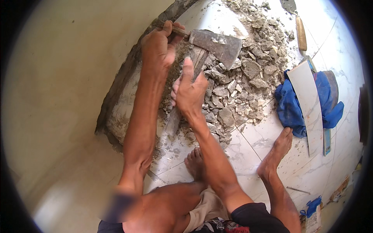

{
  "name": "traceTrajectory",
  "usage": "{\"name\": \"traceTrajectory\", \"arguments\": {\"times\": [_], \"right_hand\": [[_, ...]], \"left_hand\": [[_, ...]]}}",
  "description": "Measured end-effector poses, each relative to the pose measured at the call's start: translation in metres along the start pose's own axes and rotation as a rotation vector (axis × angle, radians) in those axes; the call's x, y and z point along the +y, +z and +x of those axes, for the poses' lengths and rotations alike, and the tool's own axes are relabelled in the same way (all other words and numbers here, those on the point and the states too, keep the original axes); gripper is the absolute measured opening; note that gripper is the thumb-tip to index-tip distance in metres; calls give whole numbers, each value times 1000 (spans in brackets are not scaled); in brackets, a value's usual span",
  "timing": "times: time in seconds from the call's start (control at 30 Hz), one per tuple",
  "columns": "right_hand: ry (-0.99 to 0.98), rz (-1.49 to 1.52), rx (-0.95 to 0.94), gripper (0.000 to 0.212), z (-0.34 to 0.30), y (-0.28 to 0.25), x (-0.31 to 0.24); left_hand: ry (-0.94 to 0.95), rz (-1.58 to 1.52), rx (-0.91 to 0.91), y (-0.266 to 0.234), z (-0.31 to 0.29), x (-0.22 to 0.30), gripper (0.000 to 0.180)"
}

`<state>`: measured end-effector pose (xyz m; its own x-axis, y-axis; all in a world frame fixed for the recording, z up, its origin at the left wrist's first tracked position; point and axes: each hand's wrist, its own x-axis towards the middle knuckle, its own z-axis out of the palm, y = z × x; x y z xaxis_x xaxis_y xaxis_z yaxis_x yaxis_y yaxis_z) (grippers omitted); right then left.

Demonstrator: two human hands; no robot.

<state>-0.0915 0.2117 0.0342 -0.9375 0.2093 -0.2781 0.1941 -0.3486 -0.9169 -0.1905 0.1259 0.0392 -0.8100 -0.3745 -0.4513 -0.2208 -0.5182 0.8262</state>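
Observation:
My left hand (pixel 159 46) is closed around a rusty metal chisel (pixel 181 32), which points at the broken foot of the wall (pixel 136 58). The chisel's front end is partly hidden by my fingers and the wall edge. My right hand (pixel 191 92) grips the wooden handle of a hatchet (pixel 217 42), with the thumb laid along it. The blunt back of the hatchet head is right by the chisel's outer end; whether they touch I cannot tell. Beneath both hands lies a heap of broken grey mortar (pixel 248 70).
To the right, a long cut tile strip (pixel 307 101) lies across a blue cloth (pixel 289 110). A trowel with a wooden handle (pixel 300 33) is at the far right. My bare feet (pixel 279 149) rest on white marbled tiles (pixel 244 155). A thin rod (pixel 298 190) lies near the lower right.

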Motion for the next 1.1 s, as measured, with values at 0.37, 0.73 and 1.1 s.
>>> {"name": "traceTrajectory", "arguments": {"times": [0.37, 0.73, 1.1], "right_hand": [[103, -70, -77, 47, 11, -10, 16], [340, 230, -33, 42, -25, -26, -26], [461, 197, -168, 40, -55, -15, -11]], "left_hand": [[-77, -85, -10, -10, 13, 13, 16], [-136, 24, -107, -29, -33, 7, 24], [-42, 145, 46, -58, -37, 16, 24]]}}
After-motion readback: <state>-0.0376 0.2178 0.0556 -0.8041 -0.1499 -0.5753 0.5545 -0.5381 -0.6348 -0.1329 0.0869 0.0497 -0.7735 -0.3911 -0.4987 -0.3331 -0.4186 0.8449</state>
